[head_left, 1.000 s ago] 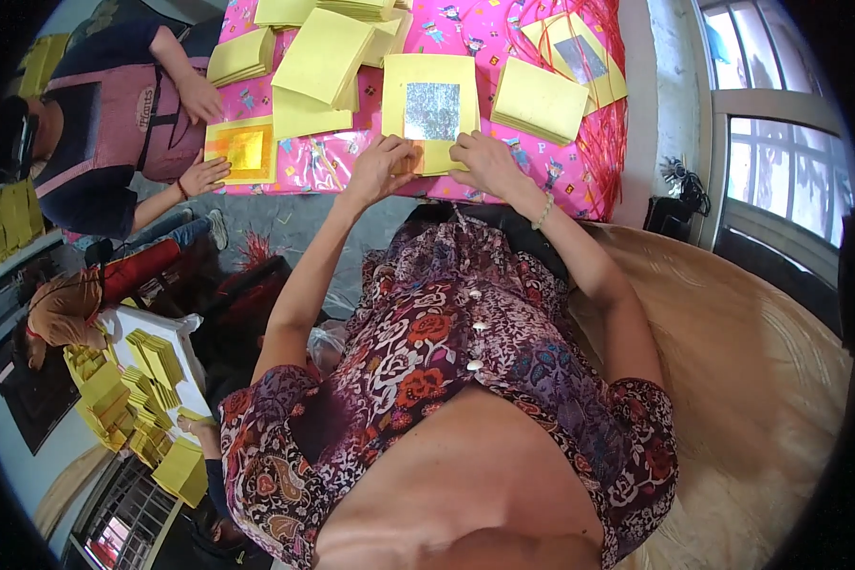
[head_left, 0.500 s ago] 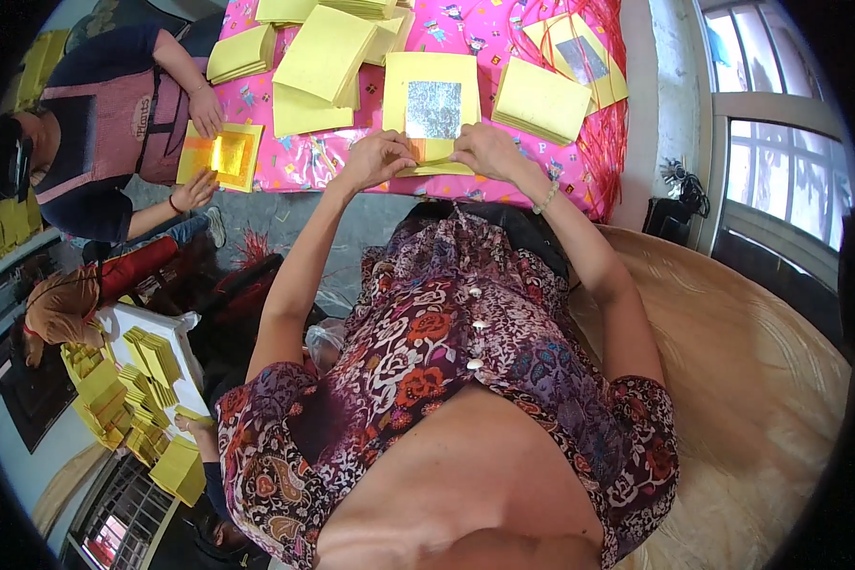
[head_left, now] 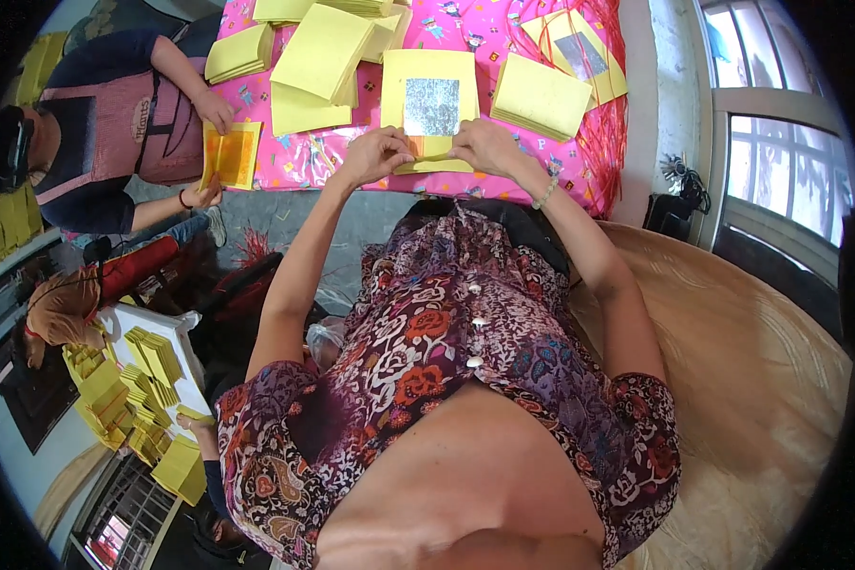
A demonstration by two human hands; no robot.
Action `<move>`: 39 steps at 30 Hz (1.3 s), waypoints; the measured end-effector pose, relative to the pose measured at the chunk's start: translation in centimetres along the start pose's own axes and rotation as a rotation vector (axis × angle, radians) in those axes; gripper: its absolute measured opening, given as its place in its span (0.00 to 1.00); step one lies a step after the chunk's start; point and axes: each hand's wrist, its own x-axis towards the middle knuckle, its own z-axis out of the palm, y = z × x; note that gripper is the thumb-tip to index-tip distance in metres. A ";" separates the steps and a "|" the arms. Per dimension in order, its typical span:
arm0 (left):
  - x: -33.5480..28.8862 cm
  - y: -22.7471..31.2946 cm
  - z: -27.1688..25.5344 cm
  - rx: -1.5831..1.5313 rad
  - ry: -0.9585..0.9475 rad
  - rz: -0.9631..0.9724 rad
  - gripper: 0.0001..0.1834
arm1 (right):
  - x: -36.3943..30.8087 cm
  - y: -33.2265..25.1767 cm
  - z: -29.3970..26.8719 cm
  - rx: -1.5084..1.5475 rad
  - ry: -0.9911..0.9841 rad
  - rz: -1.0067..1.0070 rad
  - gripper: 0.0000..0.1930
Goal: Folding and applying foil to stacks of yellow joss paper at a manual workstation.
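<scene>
In front of me on the table lies a yellow paper sheet (head_left: 432, 65) with a silver foil square (head_left: 431, 106) in its middle. My left hand (head_left: 378, 157) pinches its near edge at the left corner. At the right corner, my right hand (head_left: 485, 149) pinches the same edge between thumb and fingers. That edge is turned up in a narrow fold between the two hands, and a bit of orange shows beside my left fingers. Other sheets seem to lie underneath; how many is hidden.
Folded yellow paper stacks (head_left: 323, 52) lie to the left, another folded stack (head_left: 540, 97) to the right. Red plastic strings (head_left: 600, 142) hang over the pink table cover's (head_left: 304, 161) right side. A co-worker (head_left: 114, 123) at left handles yellow-orange paper (head_left: 242, 157). A round wooden tabletop (head_left: 722, 380) stands at right.
My hands stay at the sheet's near edge, pressing the fold with barely any shift. The co-worker has lifted one side of the yellow-orange paper and is folding it over.
</scene>
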 end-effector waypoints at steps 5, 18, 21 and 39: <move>0.2 0.1 -0.1 0.015 0.000 -0.015 0.07 | -0.1 -0.2 0.0 -0.013 0.022 0.004 0.13; 0.9 -1.2 0.0 -0.140 -0.088 -0.094 0.06 | 0.0 -2.6 0.5 -0.266 0.058 -0.043 0.29; 0.9 -1.4 0.0 -0.183 -0.102 -0.103 0.07 | 0.0 -2.0 0.5 -0.242 0.067 -0.076 0.27; 1.1 -2.2 -0.1 -0.348 -0.117 -0.112 0.08 | 0.9 -1.1 -0.4 -0.171 0.033 -0.134 0.09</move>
